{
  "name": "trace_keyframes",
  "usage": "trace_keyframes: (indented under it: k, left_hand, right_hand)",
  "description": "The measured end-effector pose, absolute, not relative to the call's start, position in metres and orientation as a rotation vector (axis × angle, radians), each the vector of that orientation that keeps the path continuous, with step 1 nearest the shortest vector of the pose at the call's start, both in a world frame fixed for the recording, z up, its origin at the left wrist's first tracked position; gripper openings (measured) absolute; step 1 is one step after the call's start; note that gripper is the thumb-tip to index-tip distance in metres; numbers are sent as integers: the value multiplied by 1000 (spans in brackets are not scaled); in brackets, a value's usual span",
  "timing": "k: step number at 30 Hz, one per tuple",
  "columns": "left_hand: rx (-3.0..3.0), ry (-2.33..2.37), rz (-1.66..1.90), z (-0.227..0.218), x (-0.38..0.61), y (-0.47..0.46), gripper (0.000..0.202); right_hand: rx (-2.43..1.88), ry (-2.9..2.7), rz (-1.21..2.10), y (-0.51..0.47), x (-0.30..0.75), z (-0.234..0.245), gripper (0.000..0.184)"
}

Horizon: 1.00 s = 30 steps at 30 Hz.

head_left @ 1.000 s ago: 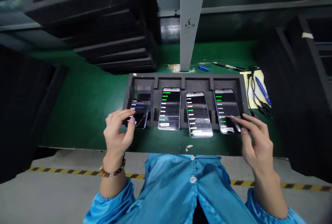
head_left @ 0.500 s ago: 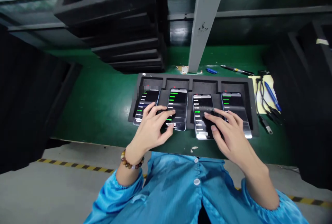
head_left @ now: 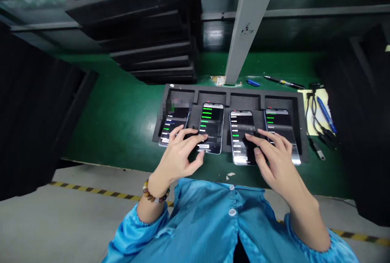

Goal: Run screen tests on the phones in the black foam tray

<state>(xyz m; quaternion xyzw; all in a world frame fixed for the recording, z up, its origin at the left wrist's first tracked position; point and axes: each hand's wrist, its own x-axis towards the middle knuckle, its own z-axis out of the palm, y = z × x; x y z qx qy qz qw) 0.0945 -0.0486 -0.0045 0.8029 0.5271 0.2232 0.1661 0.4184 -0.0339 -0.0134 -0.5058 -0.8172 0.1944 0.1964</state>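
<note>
Several smartphones lie in a row on a black foam tray (head_left: 243, 100), their dark screens lit with white and green lines of text. My left hand (head_left: 179, 153) is open, its index finger on the screen of the second smartphone from the left (head_left: 212, 119). Its other fingers lie over the lower right part of the leftmost smartphone (head_left: 175, 123). My right hand (head_left: 276, 161) is also open, with its index fingertip at the third smartphone (head_left: 240, 133). Its remaining fingers cover part of the rightmost smartphone (head_left: 276, 119). Neither hand grips anything.
Black foam trays (head_left: 158, 31) are stacked at the back left, and dark stacks stand at both sides. A grey post (head_left: 246, 27) rises behind the tray. Pens, black cables (head_left: 313, 113) and a yellow paper (head_left: 310, 123) lie to the right on the green table (head_left: 122, 121).
The view has shifted slightly. On the second smartphone the green lines now fill more of the upper list, and the third smartphone's text has scrolled or changed. Both hands stay over the same smartphones.
</note>
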Motion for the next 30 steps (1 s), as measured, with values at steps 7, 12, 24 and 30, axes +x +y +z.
trace_keyframes:
  k: [7,12,24,30]
  left_hand:
    - [2322,1487,663,-6,94,-49,39]
    - [2332,1485,650,-6,94,-48,38]
    - [2326,1502,656,-7,94,-49,39]
    - [2326,1494,653,-7,95,-52,42]
  right_hand:
    - [-1394,-2286,517,-33,420,-11,41]
    - [-1340,-2320,555,-38,429,-7,36]
    - [-1210,-2374,624,-54,444,-4,39]
    - [-1273,-2347,587,-50,441,-7,39]
